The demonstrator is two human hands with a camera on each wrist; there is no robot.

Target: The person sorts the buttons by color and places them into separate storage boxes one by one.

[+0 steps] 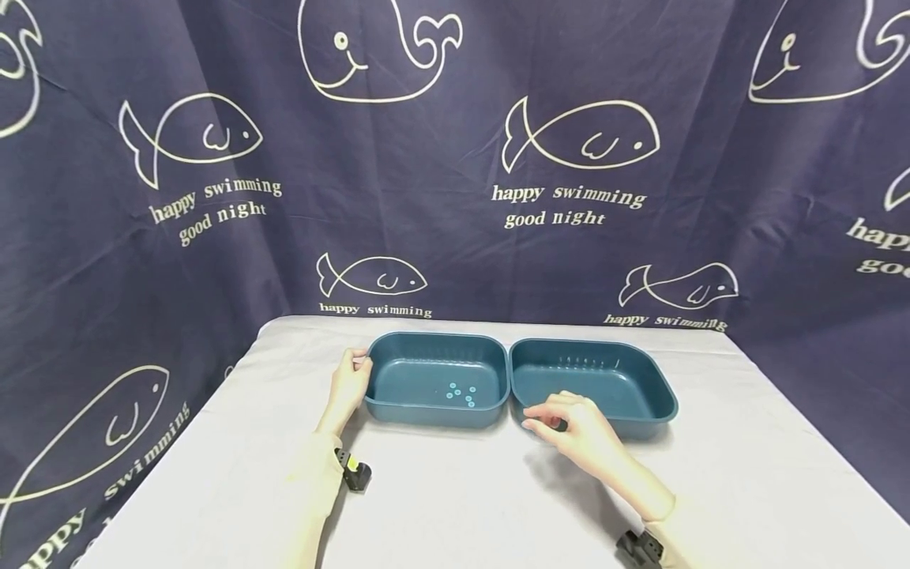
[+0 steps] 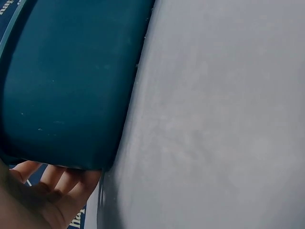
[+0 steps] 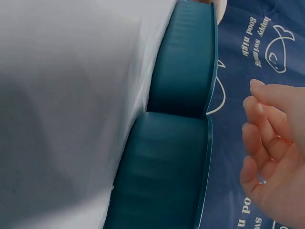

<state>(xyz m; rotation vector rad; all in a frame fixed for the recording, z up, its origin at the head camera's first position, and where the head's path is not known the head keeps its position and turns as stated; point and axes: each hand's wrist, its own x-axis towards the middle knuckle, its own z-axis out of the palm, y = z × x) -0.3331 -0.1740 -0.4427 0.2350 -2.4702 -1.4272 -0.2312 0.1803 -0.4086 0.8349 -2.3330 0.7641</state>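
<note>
Two teal plastic bins stand end to end. In the left bin [image 1: 408, 413], several small light-blue round pieces [image 1: 458, 392] lie on the floor towards its right side. My left hand [image 1: 351, 383] grips that bin's left end at the rim; in the left wrist view the fingers [image 2: 71, 183] lie against the end wall. Over the near wall of the right bin [image 1: 640, 427] hovers my right hand [image 1: 579, 427]. Its fingers are loosely bent, thumb and forefinger tips close together, and I see nothing between them in the right wrist view.
A white cloth [image 1: 455, 498] covers the table. Behind and beside it hangs a dark blue curtain [image 1: 455, 174] with whale and fish drawings. Black wrist cameras sit on the left wrist [image 1: 354, 472] and the right wrist [image 1: 640, 548].
</note>
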